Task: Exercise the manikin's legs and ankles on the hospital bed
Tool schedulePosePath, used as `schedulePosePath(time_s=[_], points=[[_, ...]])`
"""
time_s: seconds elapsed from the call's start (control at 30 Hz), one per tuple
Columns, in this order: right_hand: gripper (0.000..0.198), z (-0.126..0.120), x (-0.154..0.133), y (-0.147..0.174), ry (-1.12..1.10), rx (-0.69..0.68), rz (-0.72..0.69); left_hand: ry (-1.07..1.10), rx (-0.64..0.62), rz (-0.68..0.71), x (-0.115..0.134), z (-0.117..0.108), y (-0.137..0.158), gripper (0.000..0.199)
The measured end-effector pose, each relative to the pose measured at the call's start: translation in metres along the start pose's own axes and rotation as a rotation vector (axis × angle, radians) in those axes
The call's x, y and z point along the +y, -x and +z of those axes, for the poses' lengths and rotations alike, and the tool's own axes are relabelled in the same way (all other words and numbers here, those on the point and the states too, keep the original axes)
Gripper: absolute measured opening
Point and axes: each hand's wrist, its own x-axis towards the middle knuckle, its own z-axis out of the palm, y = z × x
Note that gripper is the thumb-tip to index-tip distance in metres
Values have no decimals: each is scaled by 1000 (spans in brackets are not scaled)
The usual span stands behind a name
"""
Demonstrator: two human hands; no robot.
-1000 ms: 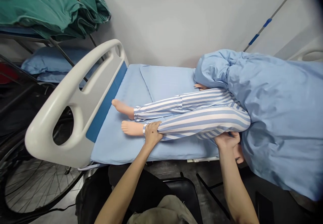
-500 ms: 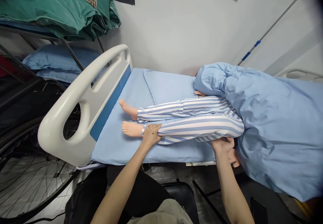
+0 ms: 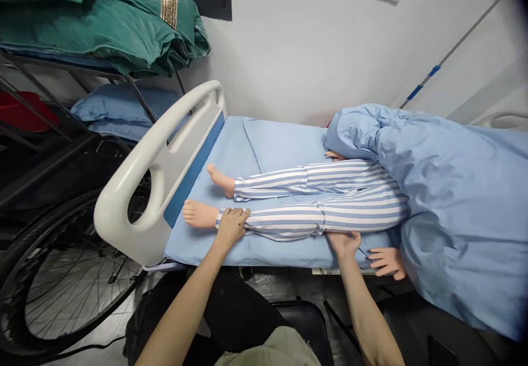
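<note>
Head view | manikin's near leg (image 3: 289, 222) on bed (image 3: 289, 138), foot (image 3: 201, 214) toward 9 o'clock | left hand (image 3: 231, 227): fingers gripping shin; right hand (image 3: 343, 243): under thigh (image 3: 365, 216), fingers hidden, grip unclear | likely heavy, knee-hinged, striped trousers (image 3: 346, 176) slippery; support ankle and knee

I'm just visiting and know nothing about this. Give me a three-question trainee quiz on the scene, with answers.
1. True or false: the left hand lies on the nearer leg, close to its bare foot.
2. Choose one. The right hand is nearest to: A) the wheel, B) the knee, C) the green bundle.
3. Fill in: the striped trousers are white and ___.

Key: 1 true; 2 B; 3 blue.
</note>
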Motion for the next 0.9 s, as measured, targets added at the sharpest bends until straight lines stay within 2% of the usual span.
schedulePosePath(time_s=[0.23, 0.37, 0.53, 0.67, 0.9], points=[[44, -8, 5, -2, -13, 36, 17, 10, 9, -8, 4, 6, 1, 50], [43, -3, 5, -2, -20, 38, 17, 13, 22, -18, 5, 6, 1, 48], [36, 6, 5, 1, 47, 103, -33, 25, 53, -43, 7, 6, 2, 47], [33, 22, -6, 11, 85, 53, -20, 69, 70, -65, 7, 3, 1, 46], [43, 52, -40, 28, 6, -33, -7, 151, 144, -105, 22, 2, -2, 50]])
